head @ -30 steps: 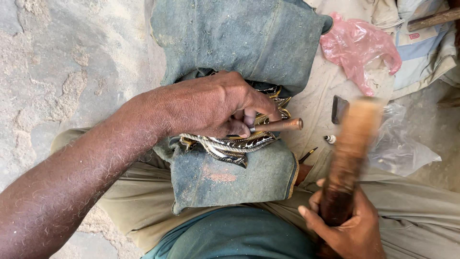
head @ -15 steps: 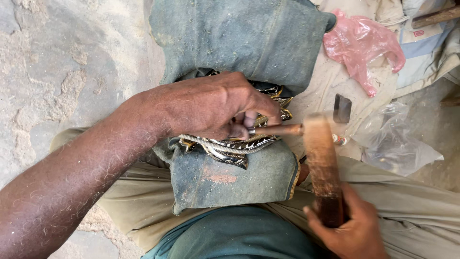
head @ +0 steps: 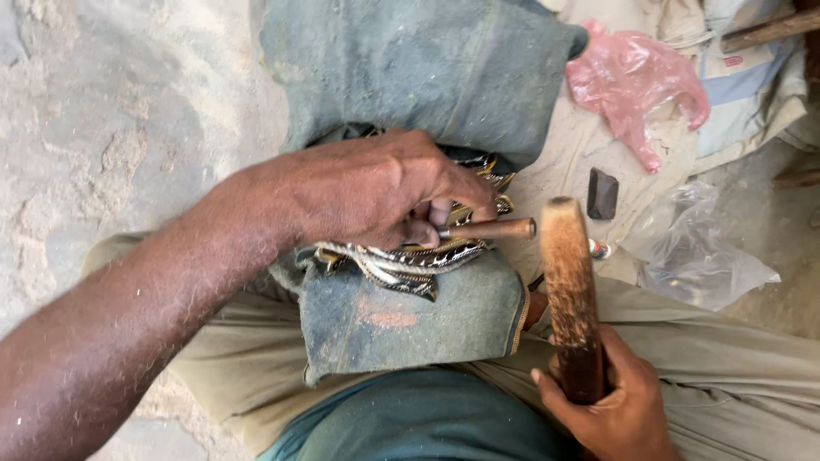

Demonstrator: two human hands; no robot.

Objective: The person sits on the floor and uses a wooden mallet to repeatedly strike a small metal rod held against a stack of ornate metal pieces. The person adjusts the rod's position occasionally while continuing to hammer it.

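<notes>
My left hand [head: 376, 192] presses down on a patterned black, white and gold carved piece [head: 410, 260] lying on folded grey-green cloth [head: 401, 320] over my lap. Its fingers pinch a thin brown metal chisel [head: 491, 229] that sticks out to the right. My right hand [head: 611, 410] grips a thick wooden mallet stick [head: 571, 290] by its lower end. The stick's pale top end sits just right of the chisel's butt, almost touching it.
A larger grey-green cloth pad [head: 418, 68] lies beyond the piece. A pink plastic bag [head: 636, 85], a small dark block [head: 602, 194] and a clear plastic bag [head: 696, 252] rest on pale fabric at right. Sandy ground [head: 111, 128] fills the left.
The wooden stick has swung leftwards and down from the right to the chisel's end. My left hand and the chisel have stayed in place.
</notes>
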